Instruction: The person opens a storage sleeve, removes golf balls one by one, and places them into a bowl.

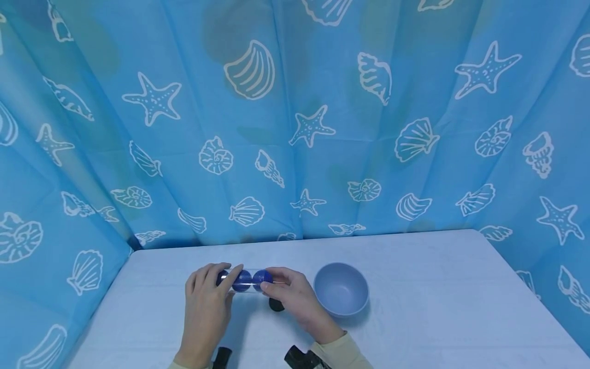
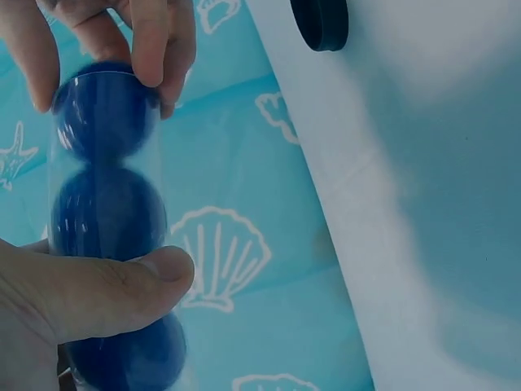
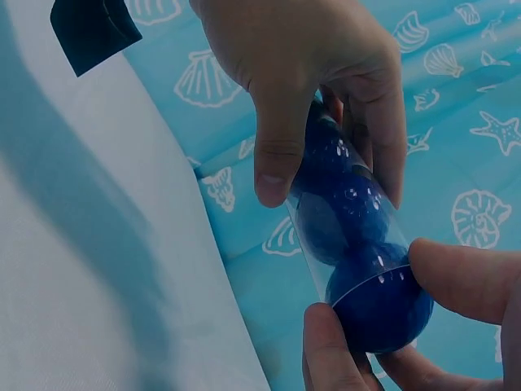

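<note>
A clear tube of blue balls is held level above the table between both hands. My left hand grips the tube round its left part, its thumb lying across the side. At the right end, the end blue ball sticks partly out past the tube's rim, and my right hand pinches it there with thumb and fingertips close to the rim. Another blue ball shows inside the tube, and a further one sits under the left hand, partly hidden.
A round black cap lies on the white table, below the right hand. Right of that hand stands a blue-grey bowl. Behind the table hangs a blue curtain with white shell prints. Black wrist devices show at the lower edge.
</note>
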`<state>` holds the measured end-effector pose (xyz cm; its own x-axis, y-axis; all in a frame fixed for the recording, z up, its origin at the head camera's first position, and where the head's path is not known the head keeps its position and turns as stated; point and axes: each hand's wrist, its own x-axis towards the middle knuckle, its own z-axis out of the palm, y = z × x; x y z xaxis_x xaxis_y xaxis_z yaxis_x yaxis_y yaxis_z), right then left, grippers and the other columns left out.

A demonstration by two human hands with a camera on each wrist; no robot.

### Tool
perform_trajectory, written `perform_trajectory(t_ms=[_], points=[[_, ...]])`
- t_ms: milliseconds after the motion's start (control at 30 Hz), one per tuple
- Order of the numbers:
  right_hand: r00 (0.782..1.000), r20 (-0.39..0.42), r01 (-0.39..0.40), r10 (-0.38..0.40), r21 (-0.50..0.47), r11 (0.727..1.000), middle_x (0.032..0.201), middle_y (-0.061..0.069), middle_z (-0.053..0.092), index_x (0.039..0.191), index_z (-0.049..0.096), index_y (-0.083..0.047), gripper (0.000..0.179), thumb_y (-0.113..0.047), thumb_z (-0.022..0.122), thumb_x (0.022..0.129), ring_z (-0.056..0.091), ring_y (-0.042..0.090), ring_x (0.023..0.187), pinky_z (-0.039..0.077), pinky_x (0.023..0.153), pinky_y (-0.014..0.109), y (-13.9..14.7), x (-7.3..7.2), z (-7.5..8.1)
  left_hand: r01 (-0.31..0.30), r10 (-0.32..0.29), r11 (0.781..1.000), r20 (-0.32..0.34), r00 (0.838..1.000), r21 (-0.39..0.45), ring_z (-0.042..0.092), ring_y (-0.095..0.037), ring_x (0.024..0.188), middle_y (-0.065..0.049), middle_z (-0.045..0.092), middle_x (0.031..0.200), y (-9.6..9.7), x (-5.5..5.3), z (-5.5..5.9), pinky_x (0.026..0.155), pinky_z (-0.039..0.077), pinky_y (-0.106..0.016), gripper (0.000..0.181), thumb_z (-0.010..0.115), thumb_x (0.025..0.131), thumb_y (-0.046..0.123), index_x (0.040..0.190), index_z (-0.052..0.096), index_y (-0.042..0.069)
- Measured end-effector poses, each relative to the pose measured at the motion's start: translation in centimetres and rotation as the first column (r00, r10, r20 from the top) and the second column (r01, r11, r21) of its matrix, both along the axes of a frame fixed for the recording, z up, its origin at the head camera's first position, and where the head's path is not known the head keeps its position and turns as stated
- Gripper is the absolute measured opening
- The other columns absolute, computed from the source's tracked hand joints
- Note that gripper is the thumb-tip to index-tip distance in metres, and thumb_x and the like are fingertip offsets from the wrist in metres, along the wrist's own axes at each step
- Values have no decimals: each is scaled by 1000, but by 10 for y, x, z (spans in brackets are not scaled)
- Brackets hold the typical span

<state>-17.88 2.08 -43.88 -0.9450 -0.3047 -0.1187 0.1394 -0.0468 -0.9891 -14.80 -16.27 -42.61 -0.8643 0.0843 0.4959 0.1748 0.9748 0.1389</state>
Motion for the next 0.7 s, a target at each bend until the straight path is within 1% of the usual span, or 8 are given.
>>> perform_trajectory(t_ms=[233,500,700], points=[[1000,9,9,-9,-2,1000,121,12,66,138,57,0,52,-23,73,94,67,22,106,53,98,41,2,-3,0,8,-8,999,-3,1000,37,50,-36,121,-14,64,124,0,0,-1,107,35,-60,59,89,72,0,126,71,17],[1000,5,25,-25,18,1000,121,12,67,137,57,0,54,-26,75,93,66,21,106,53,99,42,2,-1,2,1,-1,999,-8,1000,43,51,-37,121,-15,65,124,0,0,-2,107,36,-61,57,89,73,2,125,71,16],[999,-12,34,-34,24,999,121,12,66,137,57,0,53,-26,74,94,66,21,106,53,98,42,2,0,3,-10,10,999,6,1000,45,53,-37,121,-14,66,124,1,-1,-3,107,37,-61,57,90,73,4,125,71,14]])
